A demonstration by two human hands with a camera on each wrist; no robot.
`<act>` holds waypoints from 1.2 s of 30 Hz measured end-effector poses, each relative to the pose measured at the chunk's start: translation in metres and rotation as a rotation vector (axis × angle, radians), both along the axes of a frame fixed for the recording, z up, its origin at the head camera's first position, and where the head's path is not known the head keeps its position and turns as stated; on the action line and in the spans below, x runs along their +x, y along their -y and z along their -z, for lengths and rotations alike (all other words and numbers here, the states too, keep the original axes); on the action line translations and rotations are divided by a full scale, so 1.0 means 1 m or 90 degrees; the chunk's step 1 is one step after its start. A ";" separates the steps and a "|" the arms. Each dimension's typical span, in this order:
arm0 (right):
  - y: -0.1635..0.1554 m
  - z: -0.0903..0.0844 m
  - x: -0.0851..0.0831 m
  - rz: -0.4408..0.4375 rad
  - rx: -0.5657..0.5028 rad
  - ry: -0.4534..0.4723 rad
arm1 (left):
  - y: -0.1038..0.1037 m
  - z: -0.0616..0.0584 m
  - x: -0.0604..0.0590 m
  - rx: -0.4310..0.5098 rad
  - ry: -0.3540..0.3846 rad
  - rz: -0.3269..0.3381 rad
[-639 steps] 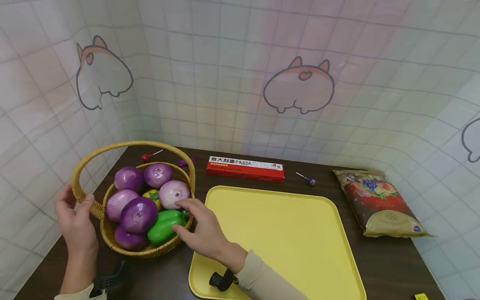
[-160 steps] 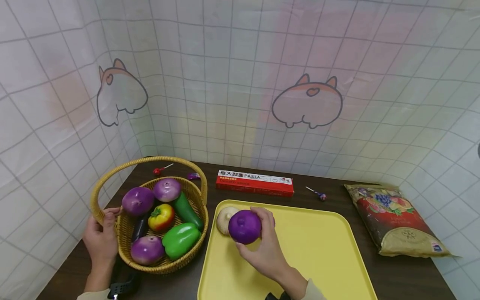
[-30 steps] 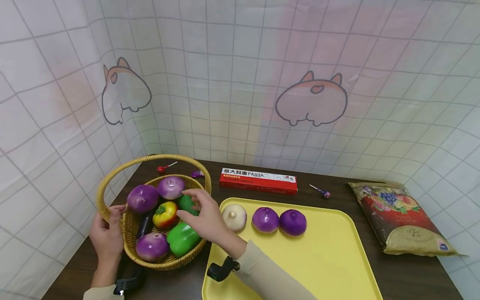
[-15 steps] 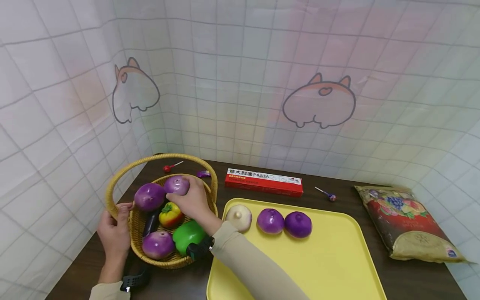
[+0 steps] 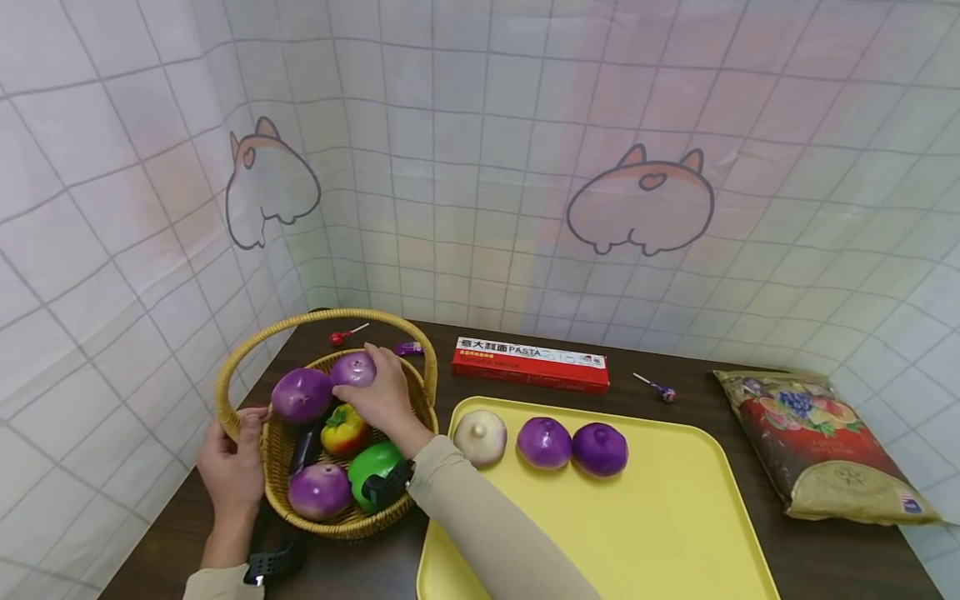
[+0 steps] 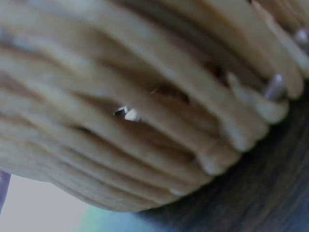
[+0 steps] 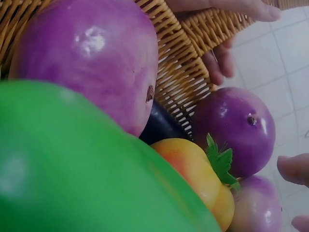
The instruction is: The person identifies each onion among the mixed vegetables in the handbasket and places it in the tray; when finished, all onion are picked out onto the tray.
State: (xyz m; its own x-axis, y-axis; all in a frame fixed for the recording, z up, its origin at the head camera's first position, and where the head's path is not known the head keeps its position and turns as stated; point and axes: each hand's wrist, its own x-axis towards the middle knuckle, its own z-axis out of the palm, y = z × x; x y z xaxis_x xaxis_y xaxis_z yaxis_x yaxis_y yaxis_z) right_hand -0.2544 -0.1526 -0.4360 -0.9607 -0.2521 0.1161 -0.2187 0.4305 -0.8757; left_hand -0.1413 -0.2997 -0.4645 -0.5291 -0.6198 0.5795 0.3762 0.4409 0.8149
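A pale purple round onion (image 5: pixel 352 369) sits at the far end of a round woven wicker basket (image 5: pixel 341 523), which stands on the left part of a dark brown wooden table (image 5: pixel 360 567). The person's right hand (image 5: pixel 384 393) reaches over the basket and lies on this onion, fingers curled over its top and right side. In the right wrist view the same onion (image 7: pixel 256 205) shows at the lower right, with fingertips (image 7: pixel 293 169) just beside it.

The left hand (image 5: pixel 234 467) grips the near left rim of the basket, thumb hooked inside, where the tall arched handle (image 5: pixel 322 317) joins it. The left wrist view shows only blurred wicker weave (image 6: pixel 145 121) up close.

Also in the basket: a darker purple onion (image 5: pixel 302 395) touching the first on its left, a yellow and red tomato with a green stalk (image 5: pixel 342 428), a dark aubergine (image 5: pixel 303 446), a third purple onion (image 5: pixel 319 491) at the near side, and a glossy green pepper (image 5: pixel 372 462) partly hidden by the right wrist.

Just right of the basket lies a yellow rectangular plastic tray (image 5: pixel 637 533). Along its far edge, in a row, sit a whitish onion (image 5: pixel 481 437), a purple onion (image 5: pixel 544 442) and another purple onion (image 5: pixel 599 448).

Behind the tray lies a long red pasta box (image 5: pixel 529 364). A small lollipop (image 5: pixel 660 389) lies to its right, and a red lollipop (image 5: pixel 343 335) behind the basket. A printed red and gold bag (image 5: pixel 821 446) lies at the far right.
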 end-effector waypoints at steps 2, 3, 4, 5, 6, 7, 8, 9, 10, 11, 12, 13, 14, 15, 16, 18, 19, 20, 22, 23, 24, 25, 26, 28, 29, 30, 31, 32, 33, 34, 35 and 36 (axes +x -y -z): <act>0.000 0.002 -0.001 -0.009 -0.007 -0.004 | 0.000 0.000 0.000 0.000 -0.002 0.001; 0.001 0.003 -0.001 -0.015 -0.012 -0.007 | 0.000 0.000 0.000 0.001 -0.003 0.001; 0.001 0.003 -0.001 -0.020 -0.015 -0.008 | 0.000 -0.001 0.001 0.002 -0.003 0.002; 0.001 0.004 0.000 -0.022 -0.016 -0.008 | 0.000 0.000 0.001 0.003 -0.004 0.002; 0.001 0.004 0.000 -0.026 -0.013 -0.008 | 0.000 0.000 0.001 0.003 -0.003 0.002; 0.001 0.004 0.001 -0.030 -0.010 -0.006 | 0.000 0.000 0.001 0.003 -0.001 0.000; 0.001 0.005 0.001 -0.034 -0.002 -0.003 | 0.000 0.000 0.001 0.002 0.000 -0.002; 0.001 0.005 0.002 -0.039 0.007 0.001 | 0.000 0.000 0.001 0.001 0.002 -0.004; 0.002 0.006 0.003 -0.044 0.017 0.007 | 0.001 0.000 0.002 -0.001 0.004 -0.006; 0.002 0.006 0.004 -0.050 0.028 0.011 | 0.001 0.000 0.002 -0.002 0.006 -0.006; 0.002 0.006 0.005 -0.057 0.035 0.015 | 0.001 0.001 0.002 -0.003 0.009 -0.007; 0.002 0.006 0.005 -0.064 0.041 0.020 | 0.001 0.001 0.002 -0.002 0.010 -0.006; 0.002 0.007 0.006 -0.069 0.047 0.022 | 0.001 0.001 0.002 -0.003 0.010 -0.005; 0.002 0.007 0.006 -0.074 0.051 0.022 | 0.001 0.001 0.002 -0.004 0.011 -0.004; 0.002 0.007 0.006 -0.078 0.054 0.017 | 0.001 0.001 0.002 -0.003 0.011 -0.003; 0.002 0.007 0.005 -0.088 0.067 0.004 | 0.001 0.001 0.002 -0.003 0.009 -0.002; 0.002 0.008 0.004 -0.093 0.073 -0.004 | 0.001 0.001 0.002 -0.001 0.007 -0.001; 0.002 0.008 0.003 -0.096 0.080 -0.011 | 0.001 0.001 0.001 0.000 0.005 0.000; 0.002 0.009 0.002 -0.098 0.084 -0.020 | 0.001 0.001 0.001 0.006 0.003 0.004; 0.002 0.010 0.001 -0.097 0.084 -0.020 | 0.000 0.001 0.001 0.009 0.001 0.006; 0.002 0.010 0.001 -0.095 0.080 -0.017 | 0.000 0.002 0.000 0.010 0.000 0.007; 0.002 0.011 0.000 -0.093 0.075 -0.015 | 0.000 0.001 0.000 0.011 -0.001 0.007; 0.001 0.011 0.000 -0.090 0.070 -0.011 | 0.000 0.001 0.000 0.012 -0.003 0.009; 0.001 0.011 0.002 -0.090 0.058 0.000 | 0.000 0.002 -0.001 0.010 -0.005 0.008; 0.001 0.011 0.003 -0.090 0.053 0.006 | 0.000 0.001 -0.001 0.007 -0.006 0.006; 0.001 0.010 0.004 -0.092 0.050 0.012 | -0.001 0.001 -0.001 0.004 -0.007 0.004; 0.000 0.009 0.006 -0.094 0.047 0.018 | -0.001 0.001 0.000 0.004 -0.008 0.004; 0.000 0.008 0.008 -0.095 0.046 0.023 | -0.001 0.000 0.000 0.003 -0.009 0.004; -0.001 0.006 0.009 -0.096 0.045 0.026 | -0.001 0.000 0.000 0.000 -0.009 0.002; -0.002 0.004 0.011 -0.098 0.041 0.027 | -0.002 -0.001 0.001 -0.001 -0.010 0.002; -0.003 0.002 0.013 -0.099 0.040 0.024 | -0.002 -0.001 0.001 -0.002 -0.009 0.001; -0.004 -0.001 0.015 -0.102 0.038 0.019 | -0.001 -0.002 0.002 -0.001 -0.012 0.002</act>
